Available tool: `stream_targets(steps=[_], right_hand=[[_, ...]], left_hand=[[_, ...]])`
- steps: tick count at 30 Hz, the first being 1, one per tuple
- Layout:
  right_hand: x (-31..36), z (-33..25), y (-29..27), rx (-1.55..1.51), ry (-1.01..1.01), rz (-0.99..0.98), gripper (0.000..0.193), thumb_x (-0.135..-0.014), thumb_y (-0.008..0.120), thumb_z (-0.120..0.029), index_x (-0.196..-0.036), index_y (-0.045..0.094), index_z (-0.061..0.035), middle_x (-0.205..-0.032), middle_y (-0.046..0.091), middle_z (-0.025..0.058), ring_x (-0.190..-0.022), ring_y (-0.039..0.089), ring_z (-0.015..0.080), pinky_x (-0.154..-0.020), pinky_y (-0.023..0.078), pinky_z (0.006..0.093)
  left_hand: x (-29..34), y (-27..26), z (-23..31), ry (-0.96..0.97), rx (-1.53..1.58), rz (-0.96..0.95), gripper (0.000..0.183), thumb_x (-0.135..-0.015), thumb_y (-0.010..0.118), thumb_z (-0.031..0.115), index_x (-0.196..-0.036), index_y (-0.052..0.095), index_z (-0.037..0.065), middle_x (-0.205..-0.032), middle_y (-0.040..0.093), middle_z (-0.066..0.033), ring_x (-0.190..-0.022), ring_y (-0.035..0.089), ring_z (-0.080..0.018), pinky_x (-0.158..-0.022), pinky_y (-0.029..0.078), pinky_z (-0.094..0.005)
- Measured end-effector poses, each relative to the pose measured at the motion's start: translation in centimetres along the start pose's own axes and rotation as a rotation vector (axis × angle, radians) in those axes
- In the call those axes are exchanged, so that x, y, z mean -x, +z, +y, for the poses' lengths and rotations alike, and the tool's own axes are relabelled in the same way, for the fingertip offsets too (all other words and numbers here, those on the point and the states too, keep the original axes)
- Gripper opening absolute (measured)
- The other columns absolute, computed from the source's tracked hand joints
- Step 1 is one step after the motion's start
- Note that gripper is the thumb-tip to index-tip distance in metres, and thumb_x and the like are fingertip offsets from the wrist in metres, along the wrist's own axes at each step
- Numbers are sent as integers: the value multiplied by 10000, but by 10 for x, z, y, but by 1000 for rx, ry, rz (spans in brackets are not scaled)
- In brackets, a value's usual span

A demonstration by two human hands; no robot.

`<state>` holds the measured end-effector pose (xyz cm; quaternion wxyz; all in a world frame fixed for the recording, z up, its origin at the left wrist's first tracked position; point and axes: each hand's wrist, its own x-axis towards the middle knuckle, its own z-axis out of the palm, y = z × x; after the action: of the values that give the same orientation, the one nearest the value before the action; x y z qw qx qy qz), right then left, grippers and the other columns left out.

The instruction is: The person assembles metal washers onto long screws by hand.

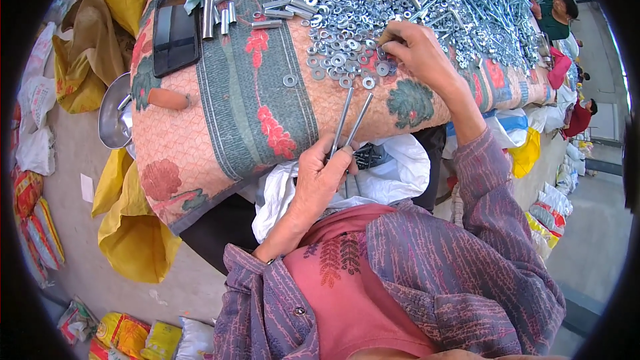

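My left hand (319,170) is closed around two thin metal rods (342,120), which point up and away from me above the table's near edge. Over the pile of flat washers (343,60) is my right hand (417,53), its thumb and fingers curled together and reaching down among them. Whatever lies between those fingertips is hidden. One washer (383,69) shows just beside them, and another washer (289,81) lies apart to the left. Beneath my left hand, an open white sack (400,167) holds dark metal pieces.
A patterned cloth (180,180) covers the table. Metal tubes (267,24), nuts and a heap of long bolts (480,0) spread across its far side. At left are a dark flat case (177,33), a brown handle-like piece (169,99) and a metal bowl (113,117). Yellow sacks (137,220) stand beside the table.
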<state>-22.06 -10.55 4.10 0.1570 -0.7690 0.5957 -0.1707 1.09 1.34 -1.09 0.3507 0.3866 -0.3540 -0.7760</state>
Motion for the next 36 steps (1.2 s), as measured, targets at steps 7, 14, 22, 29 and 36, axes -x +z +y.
stream_targets(steps=[7,14,22,29,36], right_hand=[[5,10,7,37,-39,71,133,-766,574,-133,-844,612,-32,-793,574,173,-766,567,339,-678,439,409],[15,6,5,207,-56,23,165,-793,550,-137,-936,577,-58,-821,555,167,-791,553,347,-699,429,420],[28,9,-5,40,-42,178,132,-818,563,-136,-914,598,-52,-744,574,104,-693,576,253,-621,448,337],[62,-43,16,-880,316,-56,92,-832,614,-126,-857,624,-38,-654,553,-33,-563,506,20,-469,402,165],[72,-48,21,-951,366,91,73,-843,605,-74,-888,618,-18,-726,579,-12,-589,530,44,-503,430,174]], left_hand=[[1,2,1,-12,-2,-12,228,-856,510,196,-937,586,-2,-621,556,-18,-465,383,-29,-419,295,-193],[-1,2,-2,-2,-45,-8,228,-860,518,204,-931,589,-1,-622,558,-20,-464,382,-27,-420,292,-186],[2,2,2,14,53,-11,194,-878,522,183,-938,586,9,-630,560,-22,-449,362,-20,-401,268,-177],[1,4,-1,25,27,14,111,-871,558,133,-889,573,25,-613,562,-8,-462,380,-13,-407,278,-173],[2,4,3,18,-13,3,103,-870,570,131,-884,584,30,-621,565,0,-471,388,-10,-416,281,-171]])
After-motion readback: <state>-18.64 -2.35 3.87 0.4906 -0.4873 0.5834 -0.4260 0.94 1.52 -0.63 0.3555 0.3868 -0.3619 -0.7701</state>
